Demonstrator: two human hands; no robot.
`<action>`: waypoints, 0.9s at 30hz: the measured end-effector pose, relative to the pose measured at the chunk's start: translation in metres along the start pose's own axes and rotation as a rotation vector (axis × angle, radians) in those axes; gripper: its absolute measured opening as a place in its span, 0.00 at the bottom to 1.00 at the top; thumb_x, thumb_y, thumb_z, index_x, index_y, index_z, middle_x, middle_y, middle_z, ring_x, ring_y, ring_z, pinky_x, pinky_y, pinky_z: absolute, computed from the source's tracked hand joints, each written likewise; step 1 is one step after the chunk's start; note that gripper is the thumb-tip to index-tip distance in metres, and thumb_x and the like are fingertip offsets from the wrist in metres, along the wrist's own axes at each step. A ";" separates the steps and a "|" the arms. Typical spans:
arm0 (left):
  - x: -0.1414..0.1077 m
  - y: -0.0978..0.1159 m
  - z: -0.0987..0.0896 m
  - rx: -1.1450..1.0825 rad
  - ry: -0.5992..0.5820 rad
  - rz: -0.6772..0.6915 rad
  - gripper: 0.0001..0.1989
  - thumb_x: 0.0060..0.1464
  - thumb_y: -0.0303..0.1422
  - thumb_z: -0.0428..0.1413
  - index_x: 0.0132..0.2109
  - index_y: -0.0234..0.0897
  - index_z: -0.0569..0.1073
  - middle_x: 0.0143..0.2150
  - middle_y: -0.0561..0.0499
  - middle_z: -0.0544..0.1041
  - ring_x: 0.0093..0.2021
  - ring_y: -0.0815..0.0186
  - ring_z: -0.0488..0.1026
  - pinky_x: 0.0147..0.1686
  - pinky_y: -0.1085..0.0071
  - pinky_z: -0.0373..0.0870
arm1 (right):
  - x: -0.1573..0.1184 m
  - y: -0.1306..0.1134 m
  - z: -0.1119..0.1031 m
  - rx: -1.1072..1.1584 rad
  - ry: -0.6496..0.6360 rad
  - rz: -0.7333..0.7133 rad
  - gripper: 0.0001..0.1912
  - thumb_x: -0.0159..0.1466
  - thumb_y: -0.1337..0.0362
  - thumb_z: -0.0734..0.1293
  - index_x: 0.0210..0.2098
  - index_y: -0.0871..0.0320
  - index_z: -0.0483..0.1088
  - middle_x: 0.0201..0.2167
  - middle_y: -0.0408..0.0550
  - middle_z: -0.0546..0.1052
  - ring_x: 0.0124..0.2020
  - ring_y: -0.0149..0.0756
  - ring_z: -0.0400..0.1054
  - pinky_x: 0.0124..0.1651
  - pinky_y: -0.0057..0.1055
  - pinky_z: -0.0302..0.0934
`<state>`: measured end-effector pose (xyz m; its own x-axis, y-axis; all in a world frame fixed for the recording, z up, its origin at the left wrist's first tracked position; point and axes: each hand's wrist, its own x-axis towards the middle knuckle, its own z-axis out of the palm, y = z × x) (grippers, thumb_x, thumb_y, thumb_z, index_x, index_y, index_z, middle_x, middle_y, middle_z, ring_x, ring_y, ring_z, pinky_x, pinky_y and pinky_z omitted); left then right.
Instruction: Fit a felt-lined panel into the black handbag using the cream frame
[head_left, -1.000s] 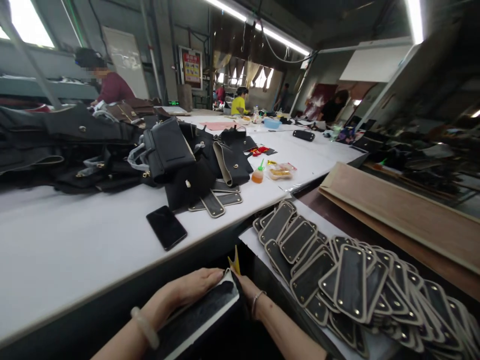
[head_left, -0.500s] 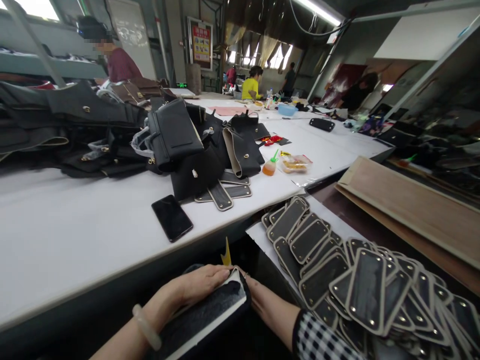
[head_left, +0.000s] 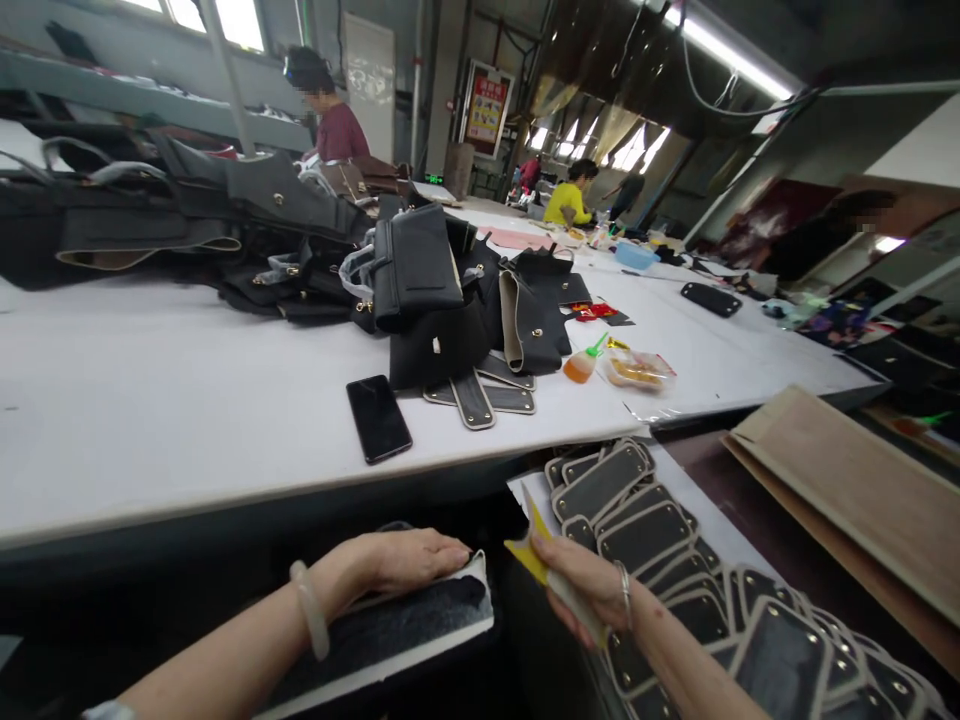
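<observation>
My left hand (head_left: 409, 562), with a pale bangle at the wrist, rests along the top edge of a dark piece with a white border (head_left: 405, 632); its fingers lie together on that edge. To the right, my right hand (head_left: 589, 585) grips a yellow, fork-ended strip (head_left: 531, 550) between thumb and fingers, apart from the dark piece. Beside and under the right forearm lies a pile of dark panels with light edging and small studs (head_left: 645, 530).
A white table (head_left: 225, 430) carries a phone (head_left: 379, 418), black bags (head_left: 420, 265), an orange bottle (head_left: 581, 365) and a food pack (head_left: 639, 370). Brown board (head_left: 855, 500) lies at right. Several people, one in yellow (head_left: 566, 200), are farther back.
My right hand has left the edge of the dark piece and moved right, with the yellow strip now showing in its grip. My left hand stays on the piece. The view has turned left.
</observation>
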<state>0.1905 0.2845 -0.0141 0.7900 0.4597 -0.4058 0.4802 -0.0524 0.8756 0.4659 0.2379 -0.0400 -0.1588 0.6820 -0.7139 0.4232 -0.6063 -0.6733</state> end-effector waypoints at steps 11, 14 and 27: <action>0.007 -0.011 0.001 -0.047 0.069 -0.052 0.28 0.59 0.49 0.47 0.60 0.41 0.67 0.51 0.47 0.75 0.50 0.56 0.70 0.49 0.66 0.63 | 0.016 -0.054 0.002 -0.943 0.332 -0.493 0.26 0.68 0.49 0.54 0.22 0.58 0.65 0.22 0.49 0.71 0.27 0.36 0.64 0.31 0.32 0.43; 0.008 -0.013 0.003 -0.084 0.085 -0.083 0.36 0.59 0.45 0.48 0.68 0.33 0.51 0.41 0.47 0.76 0.40 0.60 0.71 0.41 0.67 0.65 | 0.017 -0.066 0.005 -1.095 0.365 -0.626 0.27 0.70 0.50 0.53 0.22 0.59 0.66 0.23 0.51 0.74 0.26 0.36 0.65 0.31 0.34 0.41; 0.000 -0.006 0.006 -0.168 0.185 -0.098 0.45 0.58 0.42 0.51 0.70 0.40 0.30 0.37 0.53 0.78 0.35 0.63 0.72 0.39 0.69 0.65 | 0.029 -0.081 0.013 -1.330 0.318 -0.811 0.27 0.72 0.53 0.54 0.24 0.58 0.73 0.23 0.50 0.77 0.23 0.34 0.68 0.28 0.33 0.39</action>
<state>0.1897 0.2796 -0.0205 0.6522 0.6103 -0.4495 0.4689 0.1411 0.8719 0.4148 0.3014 -0.0083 -0.6078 0.7898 -0.0826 0.7940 0.6032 -0.0759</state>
